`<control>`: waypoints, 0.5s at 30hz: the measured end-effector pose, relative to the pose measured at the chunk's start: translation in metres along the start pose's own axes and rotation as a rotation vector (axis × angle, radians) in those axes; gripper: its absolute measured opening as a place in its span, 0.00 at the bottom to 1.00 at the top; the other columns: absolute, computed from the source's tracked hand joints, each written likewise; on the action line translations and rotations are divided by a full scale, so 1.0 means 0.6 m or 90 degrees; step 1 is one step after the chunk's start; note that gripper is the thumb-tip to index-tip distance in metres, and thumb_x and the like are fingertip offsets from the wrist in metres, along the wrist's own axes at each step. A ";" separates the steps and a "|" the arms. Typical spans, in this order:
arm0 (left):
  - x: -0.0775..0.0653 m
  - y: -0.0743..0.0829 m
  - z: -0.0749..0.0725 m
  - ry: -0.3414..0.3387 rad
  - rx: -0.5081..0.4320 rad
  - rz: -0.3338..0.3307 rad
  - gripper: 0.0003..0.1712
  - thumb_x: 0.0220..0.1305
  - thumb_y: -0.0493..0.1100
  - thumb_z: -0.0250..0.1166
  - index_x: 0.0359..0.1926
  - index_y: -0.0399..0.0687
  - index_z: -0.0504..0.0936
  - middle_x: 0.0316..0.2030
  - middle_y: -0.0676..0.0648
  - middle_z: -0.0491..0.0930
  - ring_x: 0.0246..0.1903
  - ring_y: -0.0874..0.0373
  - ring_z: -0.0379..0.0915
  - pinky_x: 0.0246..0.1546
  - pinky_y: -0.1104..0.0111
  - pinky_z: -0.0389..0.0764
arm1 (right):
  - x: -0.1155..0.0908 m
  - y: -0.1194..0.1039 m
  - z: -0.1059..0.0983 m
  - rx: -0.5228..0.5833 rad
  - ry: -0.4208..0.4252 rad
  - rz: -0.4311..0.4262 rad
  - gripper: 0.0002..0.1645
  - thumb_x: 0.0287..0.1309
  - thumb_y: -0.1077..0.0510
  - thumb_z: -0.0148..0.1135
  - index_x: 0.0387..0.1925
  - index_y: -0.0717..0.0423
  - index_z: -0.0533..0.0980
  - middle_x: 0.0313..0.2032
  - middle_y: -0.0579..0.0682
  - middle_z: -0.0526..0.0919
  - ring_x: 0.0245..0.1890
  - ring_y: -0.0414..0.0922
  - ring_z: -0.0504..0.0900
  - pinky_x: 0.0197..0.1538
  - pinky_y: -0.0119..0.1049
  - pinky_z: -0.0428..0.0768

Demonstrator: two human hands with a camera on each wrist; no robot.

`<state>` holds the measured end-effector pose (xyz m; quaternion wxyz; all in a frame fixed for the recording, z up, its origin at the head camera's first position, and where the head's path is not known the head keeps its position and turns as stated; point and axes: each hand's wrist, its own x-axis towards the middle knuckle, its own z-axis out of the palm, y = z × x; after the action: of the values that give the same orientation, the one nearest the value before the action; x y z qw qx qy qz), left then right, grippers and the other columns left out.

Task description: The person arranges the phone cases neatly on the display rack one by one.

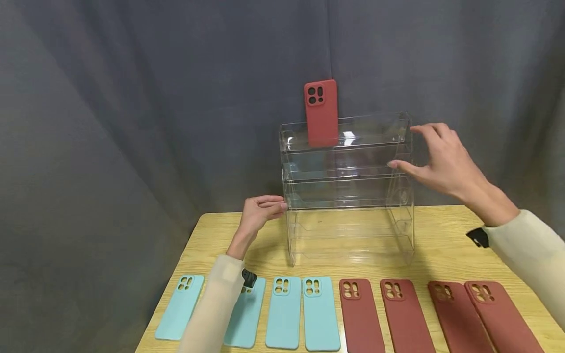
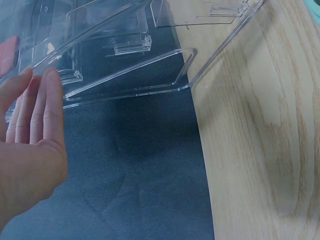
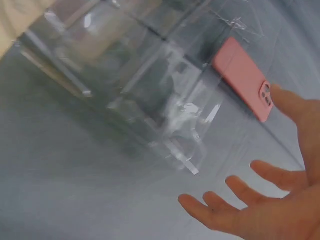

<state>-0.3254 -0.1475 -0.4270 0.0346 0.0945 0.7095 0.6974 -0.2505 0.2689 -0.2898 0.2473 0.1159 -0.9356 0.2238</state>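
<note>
A clear tiered display rack [image 1: 348, 208] stands on the table. One red phone case [image 1: 322, 115] leans upright in its top tier, toward the left. My left hand [image 1: 263, 212] is at the rack's left side, its straight fingers and thumb tip right at the clear edge; the left wrist view shows these fingers [image 2: 52, 107] extended side by side. Off the rack's upper right corner, my right hand [image 1: 446, 159] has thumb and fingers spread apart with nothing between them. In the right wrist view the same red case shows beyond the thumb [image 3: 287, 102].
Along the table's [image 1: 220, 235] near side lie several light blue phone cases [image 1: 282, 314] on the left and several red phone cases [image 1: 362, 318] on the right. My left forearm partly covers one blue case. A dark grey curtain [image 1: 154, 122] hangs behind the table.
</note>
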 end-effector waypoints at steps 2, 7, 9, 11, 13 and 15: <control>0.002 -0.003 0.002 -0.011 -0.004 0.001 0.17 0.64 0.33 0.74 0.53 0.33 0.87 0.44 0.41 0.92 0.39 0.59 0.91 0.52 0.58 0.92 | -0.030 0.021 -0.002 -0.010 -0.011 0.010 0.53 0.54 0.45 0.81 0.72 0.67 0.66 0.68 0.74 0.67 0.66 0.74 0.65 0.63 0.77 0.68; 0.002 -0.002 0.000 -0.009 0.001 0.007 0.17 0.64 0.33 0.75 0.53 0.34 0.88 0.44 0.41 0.92 0.39 0.59 0.92 0.54 0.54 0.90 | -0.097 0.061 0.003 -0.020 -0.016 0.020 0.52 0.52 0.48 0.83 0.70 0.68 0.67 0.65 0.74 0.68 0.65 0.74 0.65 0.60 0.77 0.68; 0.002 0.000 -0.003 -0.007 0.007 0.008 0.17 0.64 0.34 0.75 0.53 0.33 0.88 0.44 0.41 0.92 0.39 0.58 0.92 0.58 0.48 0.87 | -0.123 0.072 0.008 -0.030 -0.015 0.029 0.50 0.54 0.50 0.82 0.70 0.68 0.68 0.65 0.75 0.68 0.64 0.75 0.65 0.60 0.76 0.66; 0.002 0.002 -0.004 -0.003 0.008 0.010 0.17 0.64 0.34 0.75 0.53 0.33 0.88 0.43 0.41 0.93 0.39 0.57 0.92 0.59 0.44 0.85 | -0.148 0.086 0.013 -0.044 -0.017 0.044 0.47 0.56 0.51 0.80 0.69 0.70 0.68 0.64 0.76 0.68 0.63 0.75 0.64 0.58 0.77 0.66; 0.001 0.002 -0.006 0.001 0.009 0.010 0.17 0.65 0.34 0.75 0.53 0.33 0.88 0.43 0.42 0.93 0.39 0.57 0.92 0.58 0.48 0.88 | -0.173 0.100 0.021 -0.059 -0.019 0.053 0.45 0.58 0.52 0.78 0.68 0.71 0.68 0.63 0.77 0.68 0.61 0.76 0.65 0.56 0.77 0.67; -0.002 0.001 -0.007 0.005 0.006 0.006 0.17 0.65 0.34 0.74 0.53 0.33 0.88 0.43 0.42 0.93 0.39 0.57 0.92 0.55 0.52 0.90 | -0.201 0.115 0.031 -0.067 -0.015 0.055 0.43 0.58 0.53 0.78 0.66 0.72 0.69 0.62 0.77 0.69 0.59 0.76 0.66 0.54 0.76 0.68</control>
<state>-0.3252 -0.1521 -0.4263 0.0278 0.0952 0.7127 0.6944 -0.1780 0.3335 -0.3914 0.2322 0.0650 -0.9531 0.1830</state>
